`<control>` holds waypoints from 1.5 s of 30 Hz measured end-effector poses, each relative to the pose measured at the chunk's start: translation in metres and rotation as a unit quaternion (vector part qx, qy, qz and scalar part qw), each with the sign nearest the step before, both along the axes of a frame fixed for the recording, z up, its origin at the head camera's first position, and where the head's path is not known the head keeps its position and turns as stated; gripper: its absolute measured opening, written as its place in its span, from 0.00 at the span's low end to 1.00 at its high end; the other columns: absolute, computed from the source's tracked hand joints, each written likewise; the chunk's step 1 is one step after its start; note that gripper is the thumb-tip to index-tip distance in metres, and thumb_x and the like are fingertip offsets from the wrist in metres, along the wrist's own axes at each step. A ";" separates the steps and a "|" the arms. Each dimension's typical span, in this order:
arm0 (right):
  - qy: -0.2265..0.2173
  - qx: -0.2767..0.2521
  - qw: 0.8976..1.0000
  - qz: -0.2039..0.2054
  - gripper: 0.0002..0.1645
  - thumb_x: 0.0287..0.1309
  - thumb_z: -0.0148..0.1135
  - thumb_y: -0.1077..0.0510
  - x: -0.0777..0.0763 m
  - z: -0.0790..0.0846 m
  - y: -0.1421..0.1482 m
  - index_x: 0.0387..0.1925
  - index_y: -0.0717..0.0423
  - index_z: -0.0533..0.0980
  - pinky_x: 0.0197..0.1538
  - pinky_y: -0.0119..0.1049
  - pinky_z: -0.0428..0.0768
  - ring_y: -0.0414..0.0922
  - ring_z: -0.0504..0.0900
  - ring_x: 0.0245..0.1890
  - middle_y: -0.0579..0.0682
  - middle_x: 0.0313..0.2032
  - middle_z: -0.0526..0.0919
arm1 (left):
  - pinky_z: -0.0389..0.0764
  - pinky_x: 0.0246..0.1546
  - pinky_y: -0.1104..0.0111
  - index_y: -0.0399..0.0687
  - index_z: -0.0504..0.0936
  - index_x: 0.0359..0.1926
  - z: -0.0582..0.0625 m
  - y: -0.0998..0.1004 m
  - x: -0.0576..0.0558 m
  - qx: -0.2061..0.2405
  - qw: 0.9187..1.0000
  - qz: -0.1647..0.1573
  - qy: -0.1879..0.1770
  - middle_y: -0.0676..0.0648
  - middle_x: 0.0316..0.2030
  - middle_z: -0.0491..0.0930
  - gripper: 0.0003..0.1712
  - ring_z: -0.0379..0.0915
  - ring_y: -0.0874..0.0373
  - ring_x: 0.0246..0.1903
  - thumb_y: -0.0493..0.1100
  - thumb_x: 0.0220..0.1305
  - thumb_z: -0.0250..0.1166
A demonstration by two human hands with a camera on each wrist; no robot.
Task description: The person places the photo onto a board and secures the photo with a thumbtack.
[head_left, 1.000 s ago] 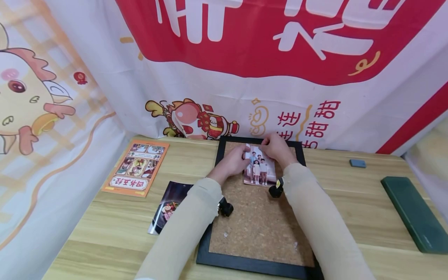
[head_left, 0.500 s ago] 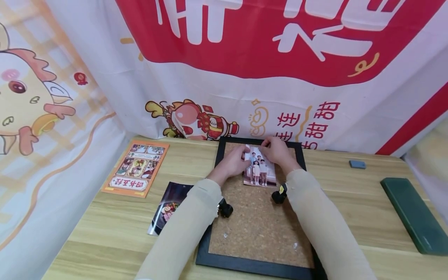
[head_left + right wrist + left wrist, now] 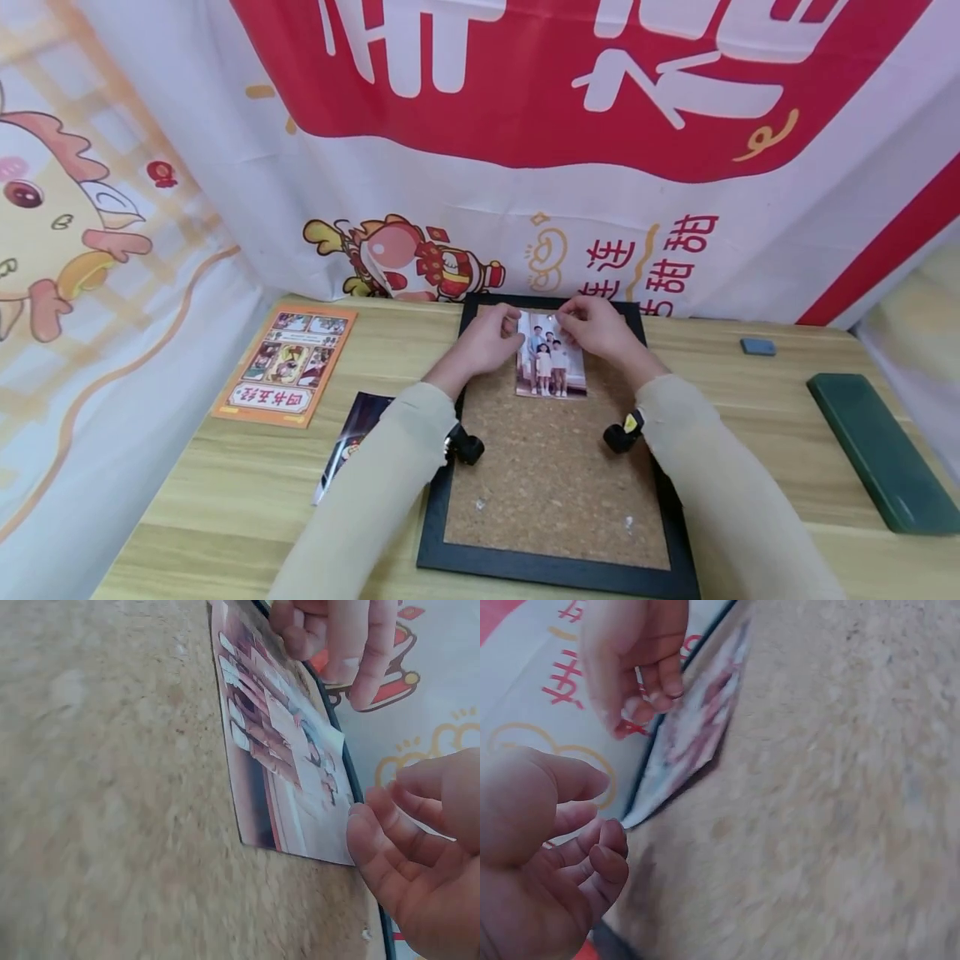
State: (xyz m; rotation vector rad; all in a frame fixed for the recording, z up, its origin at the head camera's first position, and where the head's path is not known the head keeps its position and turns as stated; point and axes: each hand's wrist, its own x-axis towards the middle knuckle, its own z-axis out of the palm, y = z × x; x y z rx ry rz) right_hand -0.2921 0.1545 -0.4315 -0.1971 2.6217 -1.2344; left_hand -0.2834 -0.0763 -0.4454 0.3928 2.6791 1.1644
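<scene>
A family photo (image 3: 551, 358) lies on the upper part of a black-framed cork board (image 3: 555, 483). My left hand (image 3: 486, 340) is at the photo's upper left corner, its thumb apart from loosely bent fingers. The left wrist view shows those fingertips (image 3: 613, 838) close beside the photo corner, which lifts slightly. My right hand (image 3: 598, 329) is at the upper right edge. In the right wrist view a fingertip (image 3: 361, 829) is right at the photo's corner, and a gap stands between thumb and fingers. Neither hand grips the photo.
Left of the board lie an orange printed booklet (image 3: 285, 364) and a dark glossy picture (image 3: 358, 425), partly hidden by the left sleeve. To the right are a small blue block (image 3: 758, 347) and a long green case (image 3: 881, 450). A printed cloth (image 3: 420, 183) hangs behind the table.
Both hands have moved slightly apart, outward from the photo's upper edge, and the fingers have loosened from it. More of the photo shows. The whole view has shifted a little.
</scene>
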 end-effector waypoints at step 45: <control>0.044 0.100 0.993 -0.036 0.19 0.81 0.60 0.50 0.144 -0.005 0.169 0.57 0.61 0.80 0.35 0.33 0.80 0.47 0.77 0.38 0.56 0.43 0.86 | 0.76 0.66 0.35 0.26 0.67 0.74 0.028 -0.181 0.139 -0.234 0.971 0.051 -0.009 0.22 0.67 0.70 0.50 0.72 0.27 0.66 0.61 0.70 0.72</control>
